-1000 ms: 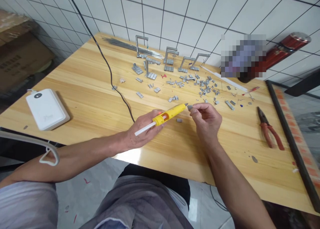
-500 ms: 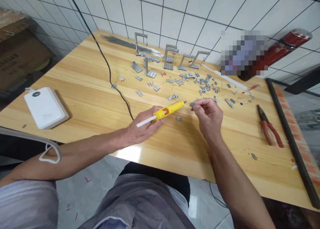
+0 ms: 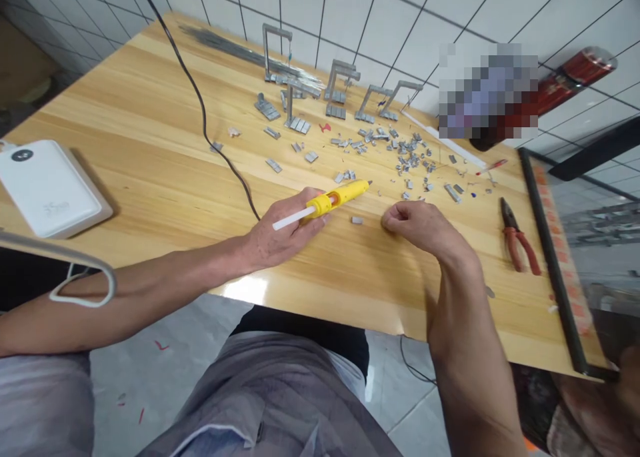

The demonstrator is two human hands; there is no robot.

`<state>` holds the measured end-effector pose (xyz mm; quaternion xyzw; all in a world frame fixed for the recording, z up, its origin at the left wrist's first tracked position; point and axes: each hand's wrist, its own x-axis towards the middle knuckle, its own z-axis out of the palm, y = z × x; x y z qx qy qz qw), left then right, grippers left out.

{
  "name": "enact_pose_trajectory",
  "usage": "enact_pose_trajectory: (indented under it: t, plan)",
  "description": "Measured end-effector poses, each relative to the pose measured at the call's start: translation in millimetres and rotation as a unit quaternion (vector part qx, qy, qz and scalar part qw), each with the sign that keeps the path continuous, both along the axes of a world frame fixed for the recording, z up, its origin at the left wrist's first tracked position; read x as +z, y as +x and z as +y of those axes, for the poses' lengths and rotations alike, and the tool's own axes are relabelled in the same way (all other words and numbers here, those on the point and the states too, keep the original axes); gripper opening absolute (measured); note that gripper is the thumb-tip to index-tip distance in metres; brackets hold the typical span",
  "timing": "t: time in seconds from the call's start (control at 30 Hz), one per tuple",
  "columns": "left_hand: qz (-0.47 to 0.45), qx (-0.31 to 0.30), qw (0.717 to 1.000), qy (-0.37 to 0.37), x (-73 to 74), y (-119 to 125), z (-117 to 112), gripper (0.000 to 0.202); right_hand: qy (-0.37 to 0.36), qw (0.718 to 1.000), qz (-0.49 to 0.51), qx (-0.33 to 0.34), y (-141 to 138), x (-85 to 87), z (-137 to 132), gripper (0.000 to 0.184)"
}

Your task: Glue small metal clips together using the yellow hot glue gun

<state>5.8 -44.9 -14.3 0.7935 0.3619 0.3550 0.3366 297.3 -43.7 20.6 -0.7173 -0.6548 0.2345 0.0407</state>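
Note:
A yellow hot glue gun [image 3: 345, 194] is gripped in my left hand [image 3: 285, 232], its nozzle aimed to the upper right. From its back end sticks a white glue stick [image 3: 291, 218]. My right hand [image 3: 415, 220] is closed with its fingertips tucked under, low over the table; what they hold is hidden. Between the two hands lies a small grey piece [image 3: 357, 220]. Beyond them are many small grey pieces [image 3: 410, 156] in a loose heap. Several grey frames on flat bases, such as one upright frame [image 3: 277, 50], stand towards the wall.
Red-handled pliers [image 3: 517, 237] lie at the right, beside a black-edged frame [image 3: 553, 264]. A white power bank [image 3: 55, 190] rests on the left. A black cable [image 3: 204, 117] crosses the table to my left hand. Thin metal rods [image 3: 220, 44] and a red flask [image 3: 575, 77] are at the back.
My right hand has turned over, palm down, and lowered; the grey piece seen in its fingertips is now hidden. My left hand keeps the glue gun almost still. The view has shifted slightly.

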Motion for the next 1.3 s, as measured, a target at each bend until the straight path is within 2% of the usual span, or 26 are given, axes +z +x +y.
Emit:
enact_pose_trajectory:
  t: [0.23,0.43,0.63,0.83,0.97,1.1,1.3]
  plan:
    - [-0.003,-0.001,1.0,0.021,-4.5,-0.1,0.8,0.016,-0.036,0.999,0.027,0.008,16.0,-5.7,3.5,0.02]
    - [-0.004,-0.004,1.0,0.015,-8.3,-0.8,2.4,0.017,-0.047,0.998,0.039,0.009,15.5,-8.7,4.2,0.017]
    - [-0.001,0.002,1.0,0.005,-9.9,-0.5,2.9,0.018,-0.014,0.998,0.056,0.002,14.8,-9.5,2.5,0.018]
    - [-0.001,-0.025,1.0,0.007,-4.6,-0.9,1.7,0.011,-0.014,0.998,0.066,-0.001,15.5,-12.3,3.7,0.018]
    - [-0.009,-0.035,0.999,0.018,-4.4,-0.5,2.1,0.011,0.015,0.991,0.13,-0.006,18.8,-6.4,1.0,0.019]
    - [-0.007,-0.039,0.999,0.017,-5.9,0.0,1.6,0.015,0.074,0.978,0.189,-0.045,23.0,-0.7,-1.7,0.018]
    - [0.002,-0.033,0.999,-0.014,-8.7,1.6,0.0,0.015,0.023,0.991,0.124,-0.042,16.8,-12.3,4.5,0.02]
